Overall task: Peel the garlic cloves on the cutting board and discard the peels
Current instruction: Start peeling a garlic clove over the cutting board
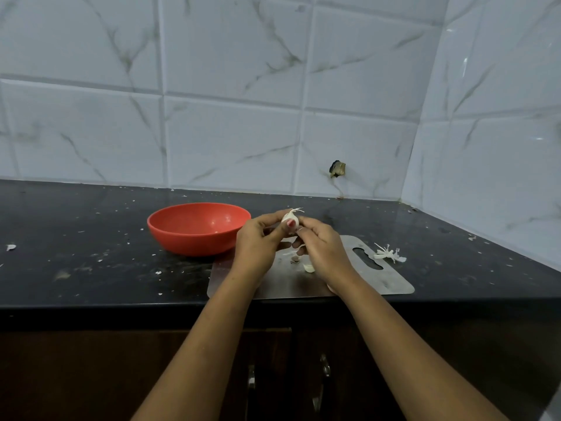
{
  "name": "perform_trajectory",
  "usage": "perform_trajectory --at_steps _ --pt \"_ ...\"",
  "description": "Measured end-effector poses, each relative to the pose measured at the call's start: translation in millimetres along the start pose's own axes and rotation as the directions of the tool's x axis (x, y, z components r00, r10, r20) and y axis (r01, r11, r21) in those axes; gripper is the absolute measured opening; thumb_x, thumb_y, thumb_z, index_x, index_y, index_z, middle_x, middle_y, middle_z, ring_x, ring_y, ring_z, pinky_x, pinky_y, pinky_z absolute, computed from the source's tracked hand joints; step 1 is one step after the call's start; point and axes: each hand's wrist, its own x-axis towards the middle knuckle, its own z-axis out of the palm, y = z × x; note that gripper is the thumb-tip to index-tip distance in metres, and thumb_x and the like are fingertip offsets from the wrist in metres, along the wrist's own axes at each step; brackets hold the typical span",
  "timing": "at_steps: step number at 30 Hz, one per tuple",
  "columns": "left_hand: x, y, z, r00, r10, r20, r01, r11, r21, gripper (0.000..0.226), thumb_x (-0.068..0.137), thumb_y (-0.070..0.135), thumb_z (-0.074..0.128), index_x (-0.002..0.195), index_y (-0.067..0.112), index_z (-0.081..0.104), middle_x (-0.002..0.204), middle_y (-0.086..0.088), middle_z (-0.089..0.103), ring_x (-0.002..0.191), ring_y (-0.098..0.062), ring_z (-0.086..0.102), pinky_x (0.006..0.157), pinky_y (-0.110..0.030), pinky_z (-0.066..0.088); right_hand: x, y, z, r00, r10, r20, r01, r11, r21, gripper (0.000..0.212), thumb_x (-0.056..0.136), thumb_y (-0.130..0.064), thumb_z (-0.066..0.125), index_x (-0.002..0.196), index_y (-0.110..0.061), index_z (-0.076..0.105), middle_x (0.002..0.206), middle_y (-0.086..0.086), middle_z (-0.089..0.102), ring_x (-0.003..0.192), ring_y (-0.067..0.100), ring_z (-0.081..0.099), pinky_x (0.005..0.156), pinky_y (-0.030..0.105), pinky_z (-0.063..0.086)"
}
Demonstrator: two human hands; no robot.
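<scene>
A white garlic clove point(287, 217) with papery skin sticking up is held above the steel cutting board point(376, 281). My left hand point(258, 243) pinches it from the left, thumb on its front. My right hand point(321, 247) pinches it from the right with its fingertips. Below my hands, a loose clove point(308, 268) and a small brownish piece point(294, 259) lie on the board. A heap of white peels point(389, 254) sits at the board's right edge, beside its handle slot.
A red bowl point(197, 227) stands on the black counter point(91, 253) just left of my hands, seemingly holding only small bits. Peel scraps speckle the counter. Tiled walls close the back and right side. Cabinet doors with handles lie below the counter's front edge.
</scene>
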Motion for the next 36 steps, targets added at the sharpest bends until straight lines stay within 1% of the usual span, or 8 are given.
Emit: perform_trajectory --at_steps 3,7,14,18,23,26,31,36 --pt "1.2 -2.4 -0.3 1.0 0.024 -0.004 -0.024 0.997 0.073 0.022 0.091 0.009 0.062 0.111 0.013 0.07 0.096 -0.004 0.073 0.088 -0.011 0.069 0.079 -0.024 0.055 0.9 2.4 -0.6 1.0 0.017 -0.018 -0.016 0.997 0.073 0.028 0.098 -0.013 0.046 0.117 -0.012 0.067 0.076 0.0 0.064 0.065 0.009 0.057 0.058 0.024 0.05" --pt "2.5 -3.4 -2.9 0.998 0.049 0.028 -0.053 0.987 0.153 0.031 0.09 0.002 0.061 0.102 0.029 0.071 0.102 -0.001 0.074 0.099 -0.015 0.068 0.092 -0.032 0.052 1.2 6.6 -0.4 1.0 -0.012 0.004 0.012 0.999 0.053 0.02 0.1 -0.019 0.049 0.104 -0.014 0.068 0.076 -0.001 0.065 0.066 0.006 0.061 0.064 0.026 0.054" --pt "-0.4 -0.9 -0.8 0.98 0.199 0.012 -0.185 0.89 0.417 0.026 0.083 0.004 0.07 0.105 0.018 0.074 0.094 0.008 0.073 0.086 0.007 0.065 0.079 -0.008 0.047 3.5 9.0 -1.6 0.998 0.031 0.045 -0.037 0.99 0.133 0.022 0.1 -0.012 0.041 0.097 -0.017 0.062 0.076 0.0 0.064 0.068 0.009 0.062 0.068 0.031 0.053" --pt "0.2 -0.5 -3.1 0.987 0.163 -0.002 -0.149 0.906 0.395 0.026 0.084 0.003 0.069 0.105 0.018 0.074 0.096 0.005 0.074 0.09 0.002 0.067 0.085 -0.016 0.05 1.1 8.0 -1.5 0.998 0.023 0.063 -0.031 0.992 0.123 0.022 0.101 -0.013 0.04 0.098 -0.021 0.06 0.079 0.003 0.064 0.069 0.011 0.062 0.07 0.032 0.054" --pt "0.4 -1.2 -5.3 0.99 0.142 0.004 -0.132 0.913 0.386 0.027 0.083 0.003 0.069 0.103 0.021 0.075 0.096 0.007 0.075 0.094 -0.004 0.068 0.092 -0.028 0.052 0.0 6.6 -3.6 0.998 0.002 0.059 -0.005 0.998 0.062 0.016 0.1 -0.016 0.044 0.107 -0.01 0.057 0.082 0.007 0.065 0.07 0.013 0.063 0.073 0.038 0.056" --pt "-0.2 -2.2 -5.8 0.99 0.138 0.012 -0.133 0.925 0.355 0.029 0.083 -0.001 0.067 0.1 0.022 0.075 0.094 0.004 0.075 0.093 -0.01 0.07 0.092 -0.038 0.053 -0.6 7.0 -3.7 0.999 0.013 0.051 -0.016 0.998 0.059 0.011 0.098 -0.013 0.046 0.104 -0.009 0.055 0.081 0.007 0.064 0.069 0.014 0.062 0.071 0.038 0.055" --pt "-4.5 2.1 -0.1 0.98 0.193 0.042 -0.192 0.883 0.429 0.026 0.083 0.001 0.069 0.102 0.018 0.075 0.094 0.002 0.075 0.087 0.001 0.068 0.083 -0.017 0.052 -0.5 5.5 -4.1 1.0 0.02 0.021 -0.02 1.0 0.015 0.009 0.093 -0.006 0.044 0.093 -0.013 0.05 0.075 0.002 0.063 0.062 0.01 0.057 0.062 0.031 0.052" --pt "-5.7 1.1 3.0 0.977 0.204 0.055 -0.205 0.849 0.486 0.024 0.084 0.005 0.069 0.104 0.017 0.075 0.096 0.003 0.075 0.09 0.001 0.068 0.086 -0.019 0.053 0.3 8.0 -3.3 1.0 0.021 0.013 -0.02 0.999 -0.048 0.006 0.091 -0.008 0.043 0.092 -0.013 0.046 0.073 0.006 0.056 0.065 0.017 0.05 0.06 0.036 0.043"
